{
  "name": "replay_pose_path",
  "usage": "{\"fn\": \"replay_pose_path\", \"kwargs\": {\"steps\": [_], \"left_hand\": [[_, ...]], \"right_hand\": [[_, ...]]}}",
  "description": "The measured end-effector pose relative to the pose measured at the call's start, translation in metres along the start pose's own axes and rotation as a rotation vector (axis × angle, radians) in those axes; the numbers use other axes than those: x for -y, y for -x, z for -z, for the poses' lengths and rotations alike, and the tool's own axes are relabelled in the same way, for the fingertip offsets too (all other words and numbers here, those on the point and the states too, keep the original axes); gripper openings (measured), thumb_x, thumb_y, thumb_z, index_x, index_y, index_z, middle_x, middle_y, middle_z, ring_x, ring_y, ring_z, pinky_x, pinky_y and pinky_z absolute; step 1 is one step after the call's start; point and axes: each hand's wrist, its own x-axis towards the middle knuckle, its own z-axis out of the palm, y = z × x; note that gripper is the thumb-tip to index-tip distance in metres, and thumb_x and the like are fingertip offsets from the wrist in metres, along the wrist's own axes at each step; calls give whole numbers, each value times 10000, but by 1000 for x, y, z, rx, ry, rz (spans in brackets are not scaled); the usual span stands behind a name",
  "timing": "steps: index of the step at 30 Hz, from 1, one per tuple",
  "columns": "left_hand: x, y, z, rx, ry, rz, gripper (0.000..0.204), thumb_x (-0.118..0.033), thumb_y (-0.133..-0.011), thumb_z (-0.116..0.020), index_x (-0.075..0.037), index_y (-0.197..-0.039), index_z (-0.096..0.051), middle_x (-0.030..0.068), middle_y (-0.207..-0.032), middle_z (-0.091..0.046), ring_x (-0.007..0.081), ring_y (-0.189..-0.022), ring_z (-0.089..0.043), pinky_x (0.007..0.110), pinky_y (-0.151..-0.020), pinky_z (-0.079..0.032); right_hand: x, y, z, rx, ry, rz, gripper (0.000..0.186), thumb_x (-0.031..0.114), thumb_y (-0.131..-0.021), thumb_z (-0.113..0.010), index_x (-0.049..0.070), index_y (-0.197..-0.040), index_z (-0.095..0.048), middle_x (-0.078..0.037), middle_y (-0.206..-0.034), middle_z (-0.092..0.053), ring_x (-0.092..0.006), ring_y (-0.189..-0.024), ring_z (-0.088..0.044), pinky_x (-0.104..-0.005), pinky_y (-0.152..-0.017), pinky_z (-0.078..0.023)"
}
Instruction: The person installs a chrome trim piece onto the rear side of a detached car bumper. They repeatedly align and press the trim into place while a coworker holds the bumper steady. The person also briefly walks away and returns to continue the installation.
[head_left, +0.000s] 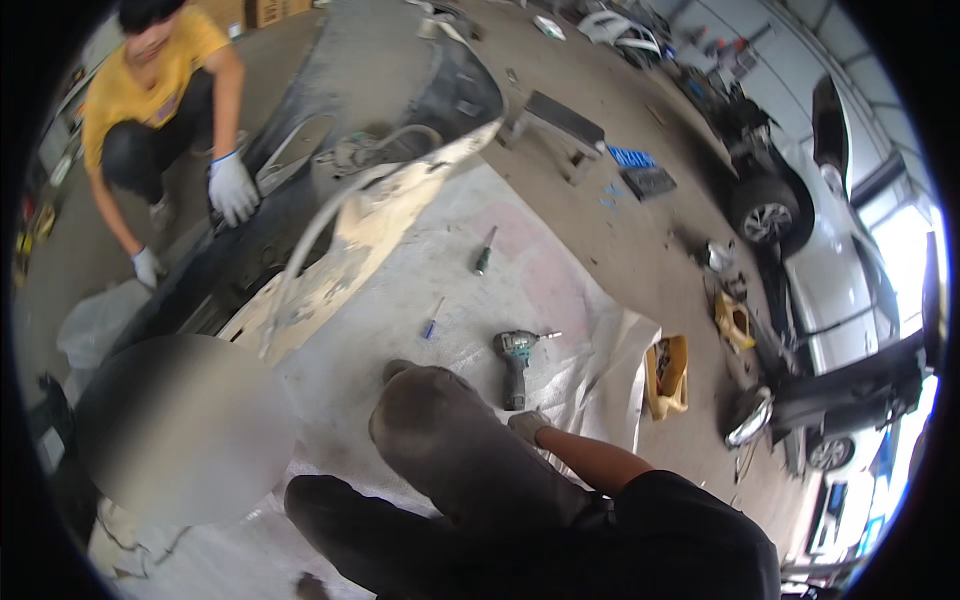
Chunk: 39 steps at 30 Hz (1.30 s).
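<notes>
My right hand (528, 427), in a greyish glove, is low over the pale sheet (455, 245), right beside the base of a teal-and-black cordless impact driver (514, 365). Its fingers are partly hidden, and whether it touches the driver is unclear. My left hand is out of view. A screwdriver with a dark green handle (484, 262) and a smaller one with a blue handle (431, 328) lie on the sheet. Beyond them stretches a large car bumper (375, 215), cream and scuffed along its edge, dark inside, with a pale hose-like strip (305, 245) across it.
A co-worker in a yellow shirt (150, 85) crouches far left, one white-gloved hand (233, 190) on the bumper. A blurred round patch (185, 430) covers the lower left. Right are a cut yellow container (667, 375), a low black bench (562, 122) and a silver car (830, 290).
</notes>
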Motion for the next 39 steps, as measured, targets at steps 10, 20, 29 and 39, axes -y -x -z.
{"fn": "replay_pose_path", "kwargs": {"steps": [10,20,29,39], "left_hand": [[-478,4,-14,-181,-261,-1379,336,-279,-1033,-560,5,-1186,-653,145,-1118,-701,283,-951,-670,371,-839,-541],[-489,-42,-73,99,-458,-926,448,-312,-1012,-509,38,-1262,-635,237,-1201,-686,375,-1117,-653,405,-973,-480],[-475,-36,-65,2,-367,-667,373,-220,-986,-548,50,-1224,-646,186,-1105,-705,272,-1020,-657,359,-920,-496],[-535,18,-109,223,-355,-576,229,-69,-877,-567,23,-1014,-726,71,-801,-714,134,-708,-641,290,-680,-524]], "right_hand": [[-19,11,38,-83,-205,-132,340,259,-919,-498,106,-1075,-760,-193,-1109,-734,-376,-1063,-696,-482,-926,-534],[-184,-33,149,-707,-339,-595,362,361,-907,-557,177,-1192,-686,-159,-1120,-721,-357,-1045,-686,-474,-892,-540],[-354,-184,294,-699,-258,-923,321,217,-885,-555,64,-1119,-713,-198,-1157,-711,-370,-1108,-679,-474,-931,-557],[-504,-252,247,-618,-329,-843,398,398,-947,-571,59,-1082,-729,-169,-1037,-751,-296,-854,-705,-461,-693,-532]]}}
